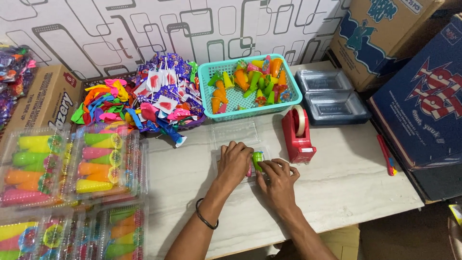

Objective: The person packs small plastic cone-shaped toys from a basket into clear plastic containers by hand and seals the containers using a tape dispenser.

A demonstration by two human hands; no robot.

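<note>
My left hand [234, 161] lies flat over an open clear plastic clamshell box [236, 132] in the middle of the white table [337, 188], pressing on what is inside. Right beside it, my right hand [278, 178] pinches a small green cone-shaped toy [258, 159] and sets it at the box's right side. A pink piece shows between the two hands. The rest of the box's contents are hidden under my palms.
A teal basket [250, 113] of cone toys sits behind the box. A red tape dispenser [298, 135] stands to the right, with stacked empty clear trays [332, 98] beyond. Balloons and lollipops [144, 101] are piled at the left. Filled packs [72, 163] cover the left edge. Cardboard boxes [423, 86] crowd the right.
</note>
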